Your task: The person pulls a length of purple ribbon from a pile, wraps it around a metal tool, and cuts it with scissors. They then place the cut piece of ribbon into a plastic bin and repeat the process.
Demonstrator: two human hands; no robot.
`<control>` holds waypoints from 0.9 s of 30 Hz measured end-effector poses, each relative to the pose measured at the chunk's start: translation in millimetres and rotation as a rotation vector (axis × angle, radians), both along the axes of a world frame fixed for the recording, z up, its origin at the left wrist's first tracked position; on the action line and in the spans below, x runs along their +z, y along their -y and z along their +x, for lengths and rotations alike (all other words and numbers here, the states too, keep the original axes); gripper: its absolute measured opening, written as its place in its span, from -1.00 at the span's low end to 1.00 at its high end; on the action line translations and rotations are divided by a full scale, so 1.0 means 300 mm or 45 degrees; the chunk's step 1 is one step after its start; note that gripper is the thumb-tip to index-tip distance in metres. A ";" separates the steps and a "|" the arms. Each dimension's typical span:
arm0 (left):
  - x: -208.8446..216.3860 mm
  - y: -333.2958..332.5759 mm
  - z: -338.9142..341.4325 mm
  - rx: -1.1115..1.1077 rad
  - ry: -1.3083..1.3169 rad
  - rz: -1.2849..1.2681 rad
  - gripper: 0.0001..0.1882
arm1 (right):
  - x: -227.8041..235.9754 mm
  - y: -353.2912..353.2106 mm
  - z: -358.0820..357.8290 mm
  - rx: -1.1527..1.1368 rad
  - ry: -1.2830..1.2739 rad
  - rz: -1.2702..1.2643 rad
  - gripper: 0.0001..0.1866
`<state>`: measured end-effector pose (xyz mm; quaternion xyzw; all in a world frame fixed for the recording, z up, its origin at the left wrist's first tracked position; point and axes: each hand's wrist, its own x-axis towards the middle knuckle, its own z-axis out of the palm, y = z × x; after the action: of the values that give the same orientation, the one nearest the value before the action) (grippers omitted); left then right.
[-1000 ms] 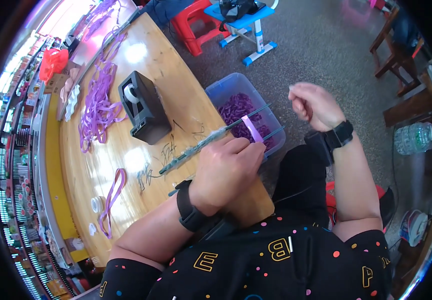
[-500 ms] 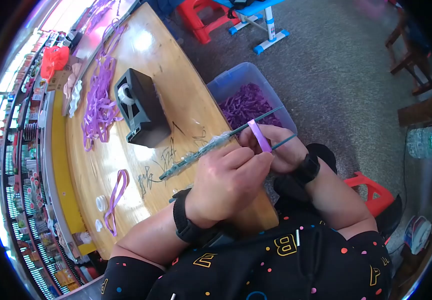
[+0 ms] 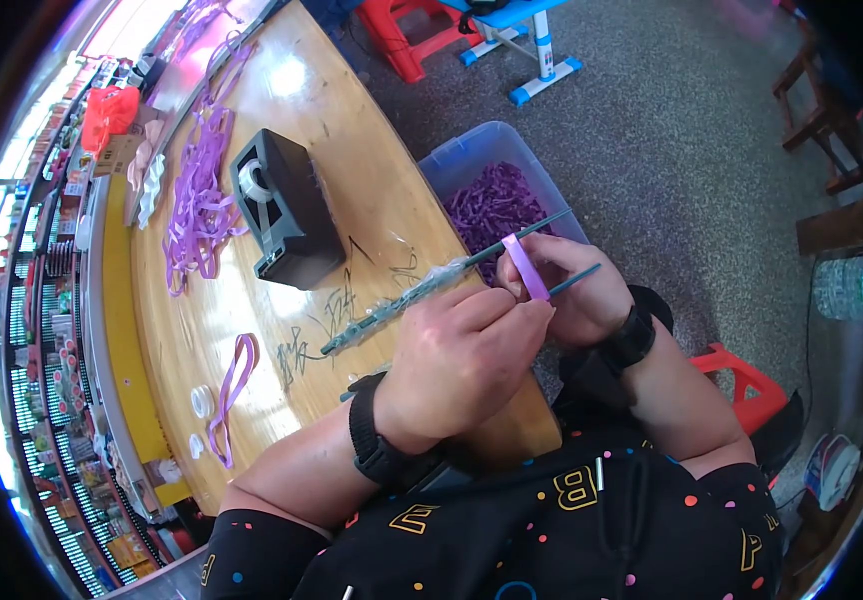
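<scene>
Two thin dark green rods point(image 3: 392, 309) run side by side through my hands, over the table's near corner. Clear tape or film wraps much of the upper one. A short band of purple ribbon point(image 3: 525, 268) spans both rods near their right ends. My left hand point(image 3: 464, 352) is closed over the rods, its thumb and forefinger pinching at the ribbon's lower end. My right hand point(image 3: 592, 292) curls behind the ribbon, with fingertips close to the upper rod; part of its grip is hidden by the band and my left hand.
On the wooden table point(image 3: 372, 205) stand a black tape dispenser point(image 3: 297, 215), a heap of purple ribbon strips point(image 3: 197, 205), one loose ribbon loop point(image 3: 237, 400) and a white tape roll point(image 3: 202, 402). A clear bin point(image 3: 442, 160) of purple pieces is beside the table; a red stool point(image 3: 742, 385) is at right.
Both hands, with the rods and ribbon, have shifted slightly to the right in view. The grip looks nearly the same, and the ribbon still spans both rods.
</scene>
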<state>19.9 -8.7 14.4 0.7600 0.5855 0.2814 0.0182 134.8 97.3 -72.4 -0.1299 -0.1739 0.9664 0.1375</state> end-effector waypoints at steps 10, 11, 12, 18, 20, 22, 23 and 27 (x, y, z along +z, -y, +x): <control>-0.003 0.003 0.002 0.016 0.014 0.010 -0.89 | 0.086 -0.037 0.061 -0.012 0.271 0.148 -0.60; -0.006 0.001 0.005 0.012 0.022 0.032 -0.92 | 0.087 -0.043 0.069 -0.026 0.280 0.181 -0.60; -0.006 -0.001 0.008 0.010 0.023 0.033 -0.92 | 0.089 -0.047 0.076 -0.040 0.290 0.214 -0.61; 0.006 -0.004 0.006 0.015 0.003 -0.022 -0.86 | 0.109 -0.060 0.084 -0.011 0.344 0.477 -0.71; 0.004 -0.001 0.003 0.016 0.025 -0.010 -0.86 | 0.103 -0.060 0.077 -0.007 0.376 0.464 -0.77; 0.007 0.001 0.003 0.022 0.018 -0.010 -0.87 | 0.093 -0.063 0.073 -0.005 0.406 0.449 -0.82; 0.008 0.001 0.005 0.027 0.011 -0.011 -0.87 | 0.088 -0.067 0.072 0.002 0.411 0.426 -0.85; 0.008 0.002 0.004 0.027 0.033 -0.015 -0.87 | 0.070 -0.082 0.070 0.097 0.348 0.352 -0.86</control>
<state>21.0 -9.3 16.9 0.7500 0.5949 0.2879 0.0275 155.6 122.0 -51.4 -0.2333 -0.3267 0.9112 0.0926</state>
